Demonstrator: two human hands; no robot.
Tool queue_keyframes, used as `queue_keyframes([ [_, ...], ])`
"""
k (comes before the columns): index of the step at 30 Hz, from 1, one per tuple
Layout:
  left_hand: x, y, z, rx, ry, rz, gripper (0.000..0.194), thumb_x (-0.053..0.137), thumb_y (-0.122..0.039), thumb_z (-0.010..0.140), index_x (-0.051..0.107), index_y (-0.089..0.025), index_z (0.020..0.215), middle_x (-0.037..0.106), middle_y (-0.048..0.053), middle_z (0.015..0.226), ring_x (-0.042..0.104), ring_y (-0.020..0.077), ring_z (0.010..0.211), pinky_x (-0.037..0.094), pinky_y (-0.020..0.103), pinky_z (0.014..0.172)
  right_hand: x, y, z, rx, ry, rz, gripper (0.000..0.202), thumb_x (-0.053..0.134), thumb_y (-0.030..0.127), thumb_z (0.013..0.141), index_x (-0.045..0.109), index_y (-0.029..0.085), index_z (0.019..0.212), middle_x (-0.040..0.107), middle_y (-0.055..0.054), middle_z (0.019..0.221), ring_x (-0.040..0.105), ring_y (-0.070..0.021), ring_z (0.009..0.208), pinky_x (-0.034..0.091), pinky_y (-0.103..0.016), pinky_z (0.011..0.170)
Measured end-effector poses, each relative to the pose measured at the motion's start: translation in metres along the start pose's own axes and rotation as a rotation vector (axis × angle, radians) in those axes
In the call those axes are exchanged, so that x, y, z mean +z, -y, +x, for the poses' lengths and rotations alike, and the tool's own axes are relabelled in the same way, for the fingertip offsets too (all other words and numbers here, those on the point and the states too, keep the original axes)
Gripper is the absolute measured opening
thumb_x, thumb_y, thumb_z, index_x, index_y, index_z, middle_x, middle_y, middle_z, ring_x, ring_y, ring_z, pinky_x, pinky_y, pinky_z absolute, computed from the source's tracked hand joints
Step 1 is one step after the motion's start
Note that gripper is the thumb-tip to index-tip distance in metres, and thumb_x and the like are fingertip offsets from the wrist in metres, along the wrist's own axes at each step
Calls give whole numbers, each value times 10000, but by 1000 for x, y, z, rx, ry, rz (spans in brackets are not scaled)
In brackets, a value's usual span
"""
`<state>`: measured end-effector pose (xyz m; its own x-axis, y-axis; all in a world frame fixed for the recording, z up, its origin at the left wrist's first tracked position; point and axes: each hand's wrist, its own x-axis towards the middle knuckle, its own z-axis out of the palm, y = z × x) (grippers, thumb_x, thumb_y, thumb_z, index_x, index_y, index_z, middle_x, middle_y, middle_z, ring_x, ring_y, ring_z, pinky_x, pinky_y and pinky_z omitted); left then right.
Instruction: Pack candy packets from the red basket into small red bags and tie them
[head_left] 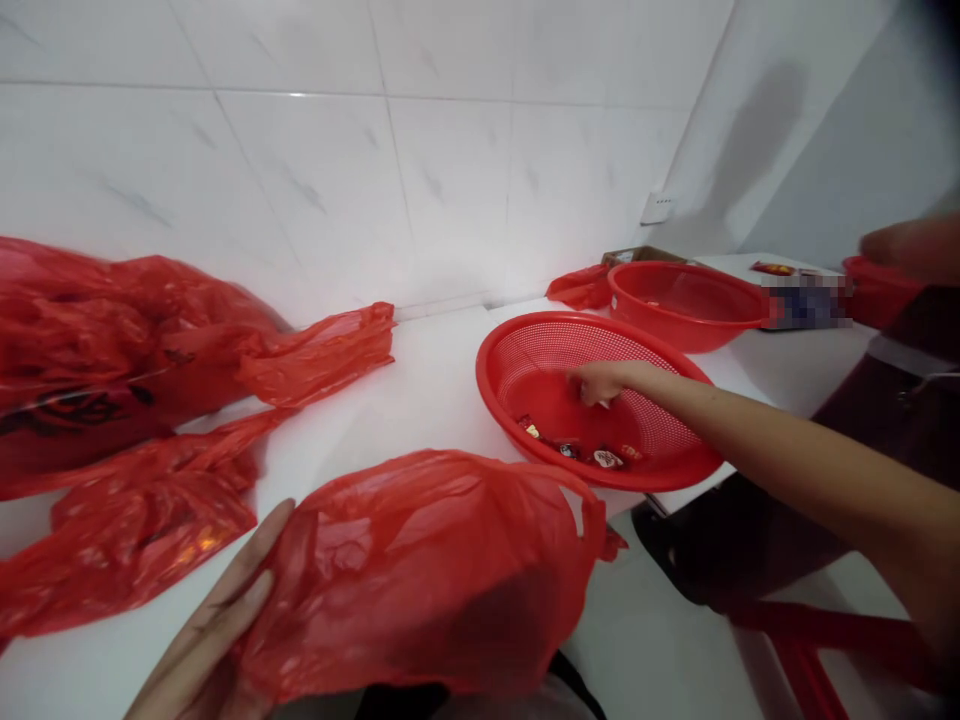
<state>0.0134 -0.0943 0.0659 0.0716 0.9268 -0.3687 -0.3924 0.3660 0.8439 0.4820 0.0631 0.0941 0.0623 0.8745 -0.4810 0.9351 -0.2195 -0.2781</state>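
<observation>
Left hand (225, 615) grips a light, slippery bag (420, 570), best held by its rim. Right hand (604, 380) curls inside near basket (491, 368), hold unclear.

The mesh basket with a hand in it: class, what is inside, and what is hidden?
Several small items lie on the bottom of the basket, towards the near rim. Whatever the hand and forearm cover cannot be seen.

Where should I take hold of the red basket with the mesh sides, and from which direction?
I'd grip the left part of its rim, coming in from the left, thumb over the top and fingers beneath. The lip of the basket flares outward and is exposed there, while the bag crowds the near side and an arm crosses the right.
</observation>
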Motion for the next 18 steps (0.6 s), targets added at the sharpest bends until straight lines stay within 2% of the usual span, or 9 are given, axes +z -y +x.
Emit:
queue_keyframes([
  [2,19,-4,-5,36,-112,6,548,645,-373,818,498,-489,1333,491,-149,1416,361,209,1369,540,212,865,-13,20,-23,-156,-57,122,214,600,142,737,568,172,946,621,-38,733,583,-132,585,477,-269,562],
  [4,36,-9,-9,55,-139,3,546,676,-332,791,548,-441,1311,496,-116,1428,384,220,1367,524,217,892,-23,52,-58,-410,-96,321,202,595,206,779,539,199,973,635,-29,853,608,-124,646,506,-259,601],
  [6,49,-13,-11,51,-89,-19,542,676,-313,795,554,-421,1313,478,-99,1449,382,221,1374,471,240,976,-22,91,-100,-610,-14,420,242,609,300,805,544,226,1026,651,-19,920,633,-130,705,518,-254,627],
  [9,59,-14,-14,8,-28,-59,554,654,-284,827,515,-437,1341,458,-94,1467,386,212,1372,395,270,1062,11,147,-141,-834,206,340,286,611,322,812,552,278,1089,664,17,972,643,-124,761,519,-240,656],
  [10,61,-13,-16,-8,-8,-71,567,646,-271,837,494,-444,1355,460,-88,1467,397,214,1366,391,283,1070,28,160,-143,-907,261,261,278,616,299,803,566,286,1076,669,26,959,641,-124,777,519,-236,669],
  [11,61,-12,-17,-13,13,-83,580,638,-257,844,476,-445,1368,468,-79,1463,411,217,1357,397,291,1070,45,170,-140,-947,249,158,268,612,267,797,582,285,1062,673,21,956,638,-132,799,519,-243,688],
  [14,57,-8,-21,14,80,-114,616,626,-216,850,442,-428,1398,499,-49,1443,451,227,1329,424,303,1055,83,184,-115,-891,-38,-169,323,600,196,786,622,225,1107,662,-83,1076,621,-221,940,510,-333,778],
  [16,52,-7,-23,13,93,-117,641,629,-194,845,426,-424,1409,504,-48,1440,469,222,1316,439,286,1042,84,183,-106,-872,-101,-264,437,651,221,773,614,219,1209,608,-124,1223,593,-263,1054,491,-363,838],
  [18,47,-7,-24,-2,86,-118,660,629,-182,843,410,-432,1414,500,-57,1443,485,212,1304,465,262,1012,67,178,-110,-929,-3,-205,512,687,295,774,590,283,1277,573,-81,1300,581,-242,1102,480,-333,869],
])
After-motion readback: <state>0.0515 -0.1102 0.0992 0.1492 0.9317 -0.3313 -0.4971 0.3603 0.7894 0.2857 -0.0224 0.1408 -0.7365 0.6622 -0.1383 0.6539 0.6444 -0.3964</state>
